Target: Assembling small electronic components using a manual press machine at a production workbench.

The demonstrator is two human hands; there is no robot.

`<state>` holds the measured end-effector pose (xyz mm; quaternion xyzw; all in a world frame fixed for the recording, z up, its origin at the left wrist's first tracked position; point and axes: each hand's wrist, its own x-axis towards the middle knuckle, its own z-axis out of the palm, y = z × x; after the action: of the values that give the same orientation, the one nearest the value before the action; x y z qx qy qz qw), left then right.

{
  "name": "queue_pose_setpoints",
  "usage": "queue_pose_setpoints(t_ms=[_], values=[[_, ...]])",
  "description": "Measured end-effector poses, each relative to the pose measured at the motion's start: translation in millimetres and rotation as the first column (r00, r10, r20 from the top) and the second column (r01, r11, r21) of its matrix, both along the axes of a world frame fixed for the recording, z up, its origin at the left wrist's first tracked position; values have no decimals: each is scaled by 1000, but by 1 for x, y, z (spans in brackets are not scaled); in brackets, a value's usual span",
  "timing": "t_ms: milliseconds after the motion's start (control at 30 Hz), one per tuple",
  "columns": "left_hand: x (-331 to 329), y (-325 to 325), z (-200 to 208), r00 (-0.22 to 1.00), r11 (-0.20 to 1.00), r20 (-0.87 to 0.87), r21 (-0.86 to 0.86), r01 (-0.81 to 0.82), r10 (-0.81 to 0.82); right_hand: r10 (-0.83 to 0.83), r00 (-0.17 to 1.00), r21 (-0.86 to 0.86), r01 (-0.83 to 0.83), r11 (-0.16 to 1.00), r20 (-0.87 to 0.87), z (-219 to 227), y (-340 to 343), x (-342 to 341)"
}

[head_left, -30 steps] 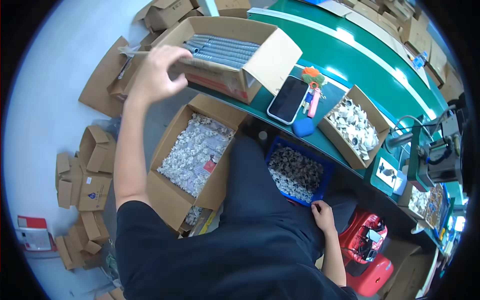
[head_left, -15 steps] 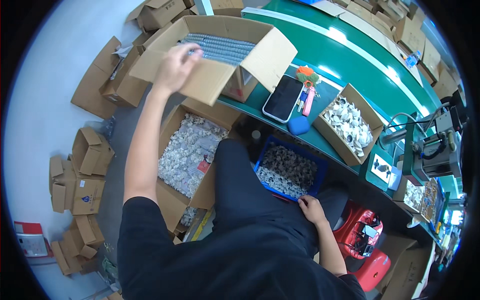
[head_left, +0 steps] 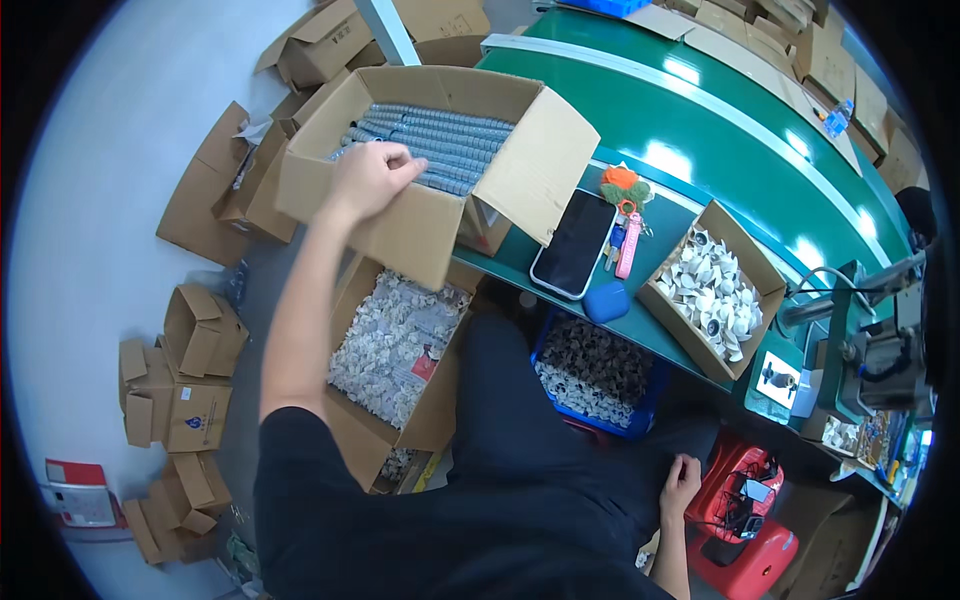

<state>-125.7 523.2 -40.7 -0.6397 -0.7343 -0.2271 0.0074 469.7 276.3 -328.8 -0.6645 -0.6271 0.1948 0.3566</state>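
My left hand is over the near side of an open cardboard box at the upper left, its fingers bent and pressed together. Anything in that grip is hidden. Inside the box lie rows of grey, ribbed stacked parts, right beside the fingers. My right hand rests at my right thigh with its fingers curled in, and no object shows in it. A blue bin of small dark and white parts is under the table edge, between my legs.
A carton of white parts stands below the table. On the green table are a phone, keys, a blue case and a cardboard tray of white pieces. A bench machine is at right, a red stool below.
My left hand has moved down and right along the box, its fingers closing. My right hand has shifted from beside the blue bin outward along my thigh. The whole view has shifted.
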Motion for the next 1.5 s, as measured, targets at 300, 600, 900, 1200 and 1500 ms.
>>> queue_pose_setpoints(t_ms=[300,600,900,1200,1500], values=[[14,94,-19,609,598,-75,-316,736,-790,52,998,-123,-49,991,27,-6,22,-10],[25,105,-13,548,489,-41,-511,707,-835,0,998,-194,11,981,58,-9,49,-15],[7,120,-37,310,304,-55,-418,856,-949,70,980,-266,-18,964,189,-22,70,-19],[5,127,-38,280,320,-154,-452,833,-947,67,978,-320,0,948,198,-19,76,-12],[2,138,-32,201,292,-219,-558,777,-955,14,988,-357,43,933,155,-19,73,-7]])
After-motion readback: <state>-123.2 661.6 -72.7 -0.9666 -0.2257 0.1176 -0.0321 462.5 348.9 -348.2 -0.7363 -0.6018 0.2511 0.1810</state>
